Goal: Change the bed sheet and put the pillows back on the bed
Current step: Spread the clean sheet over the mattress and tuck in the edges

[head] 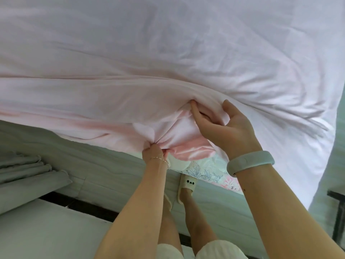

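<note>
A pale pink bed sheet [168, 53] covers the bed across the upper part of the head view, wrinkled and bunched at its near edge. My left hand [155, 151] is closed on a gathered bunch of the sheet's edge at the bed's side. My right hand [220, 124], with a pale green wristband, grips a fold of the same sheet just above, fingers tucked under the cloth. A floral-patterned layer [207, 171] of the bed shows below the lifted edge. No pillows are in view.
The light tiled floor [104, 176] runs beside the bed. Folded grey fabric [28, 176] lies at the left on a white surface [46, 230]. My feet in white slippers [186, 187] stand next to the bed. A dark metal frame [337, 212] stands at the right.
</note>
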Tool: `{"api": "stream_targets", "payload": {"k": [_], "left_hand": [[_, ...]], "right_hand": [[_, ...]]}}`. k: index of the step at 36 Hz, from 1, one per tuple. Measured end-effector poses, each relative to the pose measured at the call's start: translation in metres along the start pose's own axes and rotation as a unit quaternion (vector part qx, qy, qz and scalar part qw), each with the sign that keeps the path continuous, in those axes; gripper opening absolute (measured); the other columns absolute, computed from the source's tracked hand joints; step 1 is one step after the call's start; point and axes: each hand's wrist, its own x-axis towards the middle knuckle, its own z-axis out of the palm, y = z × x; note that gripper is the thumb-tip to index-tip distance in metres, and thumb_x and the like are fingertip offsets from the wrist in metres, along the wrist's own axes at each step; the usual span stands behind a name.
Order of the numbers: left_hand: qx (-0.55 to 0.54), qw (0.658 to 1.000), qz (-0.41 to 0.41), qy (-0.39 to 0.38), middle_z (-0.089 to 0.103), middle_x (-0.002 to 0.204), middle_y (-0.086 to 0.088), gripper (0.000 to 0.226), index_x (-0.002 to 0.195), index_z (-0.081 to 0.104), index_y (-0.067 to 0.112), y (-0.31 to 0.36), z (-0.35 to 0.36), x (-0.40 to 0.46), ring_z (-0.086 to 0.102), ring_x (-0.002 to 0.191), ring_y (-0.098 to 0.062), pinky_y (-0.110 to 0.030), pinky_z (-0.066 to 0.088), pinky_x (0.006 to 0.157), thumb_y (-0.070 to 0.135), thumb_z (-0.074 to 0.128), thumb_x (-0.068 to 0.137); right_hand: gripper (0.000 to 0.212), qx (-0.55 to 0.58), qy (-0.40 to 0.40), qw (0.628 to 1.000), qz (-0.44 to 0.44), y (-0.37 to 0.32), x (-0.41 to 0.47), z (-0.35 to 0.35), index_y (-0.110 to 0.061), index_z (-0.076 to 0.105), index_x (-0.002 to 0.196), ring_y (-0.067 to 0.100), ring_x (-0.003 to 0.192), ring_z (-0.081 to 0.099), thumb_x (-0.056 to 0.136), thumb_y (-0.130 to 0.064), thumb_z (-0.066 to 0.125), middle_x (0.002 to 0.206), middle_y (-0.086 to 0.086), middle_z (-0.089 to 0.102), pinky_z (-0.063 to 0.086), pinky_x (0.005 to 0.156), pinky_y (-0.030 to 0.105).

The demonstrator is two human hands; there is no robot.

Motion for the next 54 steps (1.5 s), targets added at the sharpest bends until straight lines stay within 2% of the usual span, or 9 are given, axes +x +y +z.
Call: {"api": "stream_targets", "payload": {"k": [5, 11, 19, 28, 35, 42, 45, 50, 54], "left_hand": [[-0.236, 0.957, 0.0, -0.171, 0.065, 0.079, -0.01, 0.022, 0.089, 0.058, 0.01, 0.035, 0.026, -0.022, 0.059, 0.079, -0.024, -0.032, 0.048, 0.076, 0.02, 0.04, 0.095], [-0.299, 0.888, 0.039, -0.347, 0.04, 0.143, -0.01, 0.055, 0.141, 0.039, 0.019, 0.06, 0.016, -0.005, 0.036, 0.134, -0.037, -0.055, 0.029, 0.109, 0.04, 0.038, 0.091], [-0.265, 0.961, -0.048, -0.061, 0.05, 0.133, -0.005, 0.04, 0.121, 0.048, 0.016, 0.02, -0.059, -0.013, 0.044, 0.129, -0.025, -0.041, 0.035, 0.098, 0.043, 0.03, 0.099], [-0.112, 0.987, 0.041, -0.104, 0.058, 0.123, -0.008, 0.053, 0.128, 0.053, 0.02, -0.003, -0.05, -0.059, 0.056, 0.112, -0.028, -0.046, 0.048, 0.092, 0.053, 0.055, 0.087], [-0.047, 0.994, 0.048, 0.082, 0.04, 0.131, -0.002, 0.07, 0.137, 0.039, 0.022, -0.035, -0.024, -0.067, 0.046, 0.117, -0.023, -0.04, 0.047, 0.086, 0.047, 0.069, 0.079], [-0.047, 0.989, -0.017, -0.137, 0.064, 0.1, -0.004, 0.03, 0.101, 0.063, 0.02, -0.069, 0.004, -0.091, 0.06, 0.09, -0.021, -0.037, 0.05, 0.083, 0.046, 0.061, 0.085], [-0.036, 0.986, -0.01, -0.16, 0.066, 0.083, 0.0, 0.03, 0.091, 0.067, 0.019, -0.076, 0.017, -0.089, 0.057, 0.075, -0.018, -0.032, 0.043, 0.071, 0.048, 0.062, 0.083], [-0.045, 0.981, 0.028, -0.188, 0.068, 0.114, -0.002, 0.03, 0.118, 0.062, 0.019, -0.074, 0.025, -0.084, 0.063, 0.106, -0.02, -0.035, 0.049, 0.093, 0.032, 0.054, 0.093], [-0.043, 0.978, 0.03, -0.204, 0.072, 0.092, 0.003, 0.03, 0.08, 0.078, 0.02, -0.07, 0.02, -0.087, 0.067, 0.085, -0.013, -0.024, 0.052, 0.078, 0.027, 0.051, 0.093]], "right_hand": [[0.037, 0.04, 0.0, 0.999, -0.001, 0.0, -0.001, -0.01, 0.009, 0.049, 0.118, 0.034, 0.111, 0.057, 0.088, -0.009, 0.06, 0.119, 0.018, 0.059, 0.045, 0.097, 0.049], [0.036, 0.003, -0.008, 1.0, 0.004, 0.0, -0.004, -0.026, 0.014, 0.052, 0.11, 0.043, 0.103, 0.057, 0.088, -0.013, 0.06, 0.109, 0.032, 0.06, 0.046, 0.096, 0.046], [0.039, -0.029, 0.024, 0.999, 0.013, 0.013, 0.014, -0.089, 0.0, 0.056, 0.114, 0.033, 0.108, 0.059, 0.085, -0.026, 0.06, 0.112, 0.019, 0.065, 0.047, 0.089, 0.045], [0.042, -0.103, 0.094, 0.99, -0.014, -0.012, 0.035, -0.166, -0.009, 0.056, 0.113, 0.028, 0.11, 0.055, 0.084, -0.039, 0.059, 0.106, 0.011, 0.064, 0.033, 0.104, 0.049], [0.078, -0.038, 0.093, 0.992, -0.076, -0.079, 0.024, -0.192, -0.009, 0.055, 0.123, 0.034, 0.115, 0.054, 0.058, -0.047, 0.076, 0.122, 0.013, 0.06, 0.04, 0.101, 0.047], [0.052, -0.109, 0.244, 0.95, -0.158, -0.108, 0.011, -0.216, -0.015, 0.053, 0.11, 0.021, 0.101, 0.055, 0.082, -0.06, 0.056, 0.113, 0.007, 0.055, 0.041, 0.102, 0.04], [0.063, -0.053, 0.23, 0.951, -0.199, -0.137, 0.002, -0.227, -0.017, 0.051, 0.121, 0.024, 0.102, 0.056, 0.078, -0.063, 0.059, 0.112, 0.007, 0.057, 0.046, 0.094, 0.042], [0.083, 0.062, 0.163, 0.963, -0.207, -0.189, -0.008, -0.236, -0.012, 0.049, 0.126, 0.032, 0.113, 0.056, 0.068, -0.07, 0.062, 0.124, 0.012, 0.058, 0.043, 0.101, 0.044], [0.064, 0.047, 0.172, 0.958, -0.225, -0.204, -0.014, -0.23, -0.026, 0.055, 0.127, 0.025, 0.108, 0.06, 0.073, -0.06, 0.065, 0.12, 0.001, 0.063, 0.05, 0.089, 0.04]]}}
